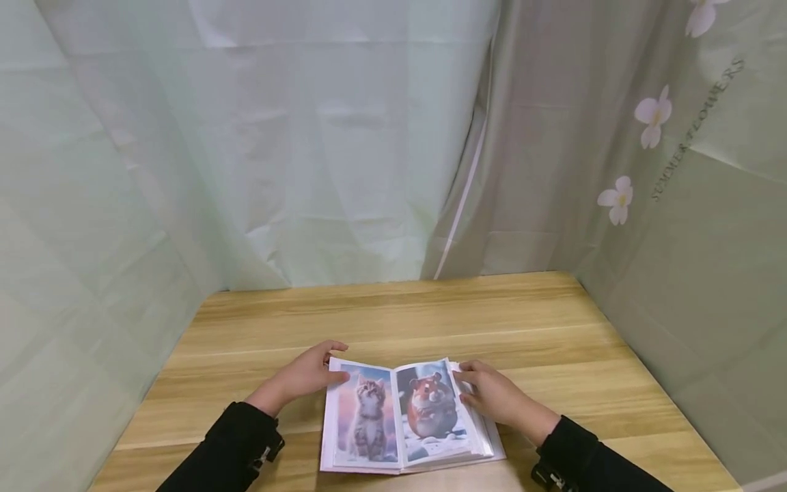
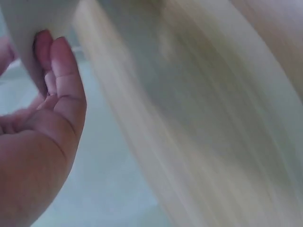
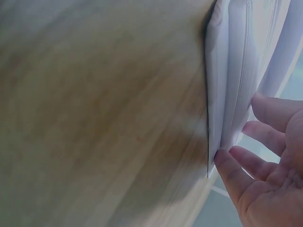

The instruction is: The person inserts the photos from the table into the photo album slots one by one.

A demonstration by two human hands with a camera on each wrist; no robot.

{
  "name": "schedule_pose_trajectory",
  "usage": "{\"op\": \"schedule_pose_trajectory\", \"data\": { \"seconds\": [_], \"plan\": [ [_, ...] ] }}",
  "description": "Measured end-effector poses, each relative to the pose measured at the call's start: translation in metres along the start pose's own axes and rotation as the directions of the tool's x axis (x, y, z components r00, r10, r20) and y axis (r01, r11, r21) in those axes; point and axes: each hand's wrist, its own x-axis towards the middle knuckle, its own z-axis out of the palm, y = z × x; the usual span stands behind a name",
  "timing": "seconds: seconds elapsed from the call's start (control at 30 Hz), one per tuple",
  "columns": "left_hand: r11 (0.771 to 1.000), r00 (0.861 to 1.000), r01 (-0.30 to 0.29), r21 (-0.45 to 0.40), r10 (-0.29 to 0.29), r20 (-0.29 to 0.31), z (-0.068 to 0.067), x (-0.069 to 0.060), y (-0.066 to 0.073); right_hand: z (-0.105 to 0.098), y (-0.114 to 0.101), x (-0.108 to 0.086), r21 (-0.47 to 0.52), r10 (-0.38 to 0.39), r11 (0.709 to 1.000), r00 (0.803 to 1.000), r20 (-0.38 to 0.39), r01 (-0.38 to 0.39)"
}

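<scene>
A small photo album lies spread on the wooden table. Its left page carries a kitten picture, its right page a hamster picture. My left hand grips the left cover near its upper corner, thumb on top and other fingers behind it. In the left wrist view the left hand curls round the cover's edge. At the right side, my right hand holds the edge of the stacked pages. Seen from the right wrist, the right hand has its fingertips against the page edges.
A light wood-grain table spreads around the album. Pale curtains hang behind and on both sides. The right curtain bears white flowers and lettering. Dark sleeves cover both forearms.
</scene>
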Motion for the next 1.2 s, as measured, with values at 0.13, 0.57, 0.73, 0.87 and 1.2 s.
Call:
{"op": "schedule_pose_trajectory", "data": {
  "seconds": [0.13,0.57,0.73,0.87,1.2],
  "plan": [
    [0.995,0.998,-0.022,-0.101,0.016,-0.059,0.008,-0.007,0.02,-0.002,0.0,0.002,-0.003,-0.012,1.0,1.0,-0.007,0.012],
    [0.91,0.991,-0.13,-0.394,0.116,-0.06,0.072,-0.022,0.082,-0.004,0.002,0.003,0.006,-0.018,1.0,0.999,-0.029,0.018],
    [0.956,0.995,-0.08,-0.281,0.059,-0.079,0.104,-0.019,0.096,-0.004,0.006,0.005,0.032,0.004,0.999,0.999,-0.032,-0.003],
    [0.99,0.993,-0.053,-0.132,0.038,-0.114,0.126,-0.012,0.102,-0.002,0.013,0.009,0.063,0.019,0.998,1.0,-0.024,-0.018],
    [0.996,0.992,-0.007,0.088,0.018,-0.127,0.17,0.002,0.12,-0.005,0.027,0.012,0.127,-0.021,0.992,1.0,-0.022,0.024]
  ]
}}
